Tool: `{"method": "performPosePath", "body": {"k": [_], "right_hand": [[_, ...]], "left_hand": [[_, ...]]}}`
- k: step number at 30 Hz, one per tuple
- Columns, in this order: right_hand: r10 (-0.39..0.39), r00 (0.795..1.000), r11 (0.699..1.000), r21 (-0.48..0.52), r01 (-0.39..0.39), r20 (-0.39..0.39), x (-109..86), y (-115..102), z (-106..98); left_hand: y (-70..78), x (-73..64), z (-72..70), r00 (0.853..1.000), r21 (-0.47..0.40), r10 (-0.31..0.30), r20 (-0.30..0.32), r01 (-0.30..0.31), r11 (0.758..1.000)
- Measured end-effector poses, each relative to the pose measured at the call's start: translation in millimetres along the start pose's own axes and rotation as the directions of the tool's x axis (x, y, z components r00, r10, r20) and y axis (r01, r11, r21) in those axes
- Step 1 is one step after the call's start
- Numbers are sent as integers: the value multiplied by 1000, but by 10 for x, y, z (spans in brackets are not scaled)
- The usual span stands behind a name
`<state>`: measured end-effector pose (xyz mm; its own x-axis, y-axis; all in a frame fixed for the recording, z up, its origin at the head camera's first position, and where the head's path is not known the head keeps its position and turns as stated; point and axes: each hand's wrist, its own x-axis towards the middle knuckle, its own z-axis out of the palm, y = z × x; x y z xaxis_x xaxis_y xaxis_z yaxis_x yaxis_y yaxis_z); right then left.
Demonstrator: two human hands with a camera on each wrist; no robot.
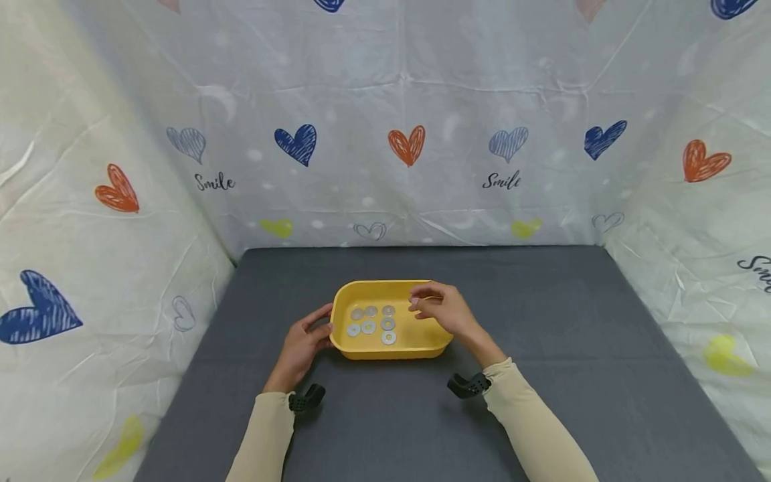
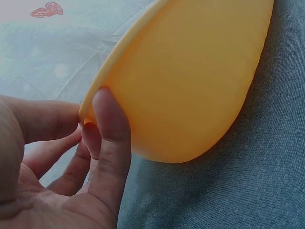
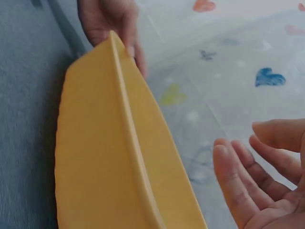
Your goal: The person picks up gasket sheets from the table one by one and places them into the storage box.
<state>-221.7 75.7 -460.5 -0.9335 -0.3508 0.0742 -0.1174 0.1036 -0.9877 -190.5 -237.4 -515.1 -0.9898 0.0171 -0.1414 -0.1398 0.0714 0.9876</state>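
Note:
A yellow plastic tray (image 1: 415, 340) with rounded corners rests on the dark cloth. Several flat grey washers (image 1: 383, 339) lie in its left half, spaced in loose rows. At the tray's left end, my left hand (image 1: 302, 345) grips the rim; in the left wrist view, fingers and thumb pinch the tray wall (image 2: 190, 86) from both sides. Over the right part of the tray hovers my right hand (image 1: 444, 308). Its fingers are loosely bent and apart in the right wrist view, with nothing seen between them. The washers are hidden in both wrist views.
A dark grey cloth (image 1: 530, 402) covers the table. Pale sheets printed with hearts (image 1: 407, 145) hang behind it and at both sides. Each wrist carries a black band (image 1: 468, 385) below the sleeve cuff.

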Motion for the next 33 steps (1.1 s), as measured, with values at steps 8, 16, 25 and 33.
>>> {"method": "performPosePath", "body": {"k": [8, 16, 25, 33], "right_hand": [[-26, 991, 1000, 4, 27, -134, -153, 38, -313], [-38, 979, 997, -73, 24, -198, -247, 121, -615], [-88, 962, 975, -219, 30, -258, -306, 237, -793], [-52, 938, 971, -235, -32, -342, -270, 365, -904]], "left_hand": [[-17, 14, -7, 1000, 0, -4, -5, 4, 1000], [-16, 29, 7, 1000, -11, -9, -12, 9, 1000], [-2, 13, 7, 1000, -29, -3, -5, 2, 1000], [-11, 8, 18, 1000, -30, -7, -6, 7, 1000]]}}
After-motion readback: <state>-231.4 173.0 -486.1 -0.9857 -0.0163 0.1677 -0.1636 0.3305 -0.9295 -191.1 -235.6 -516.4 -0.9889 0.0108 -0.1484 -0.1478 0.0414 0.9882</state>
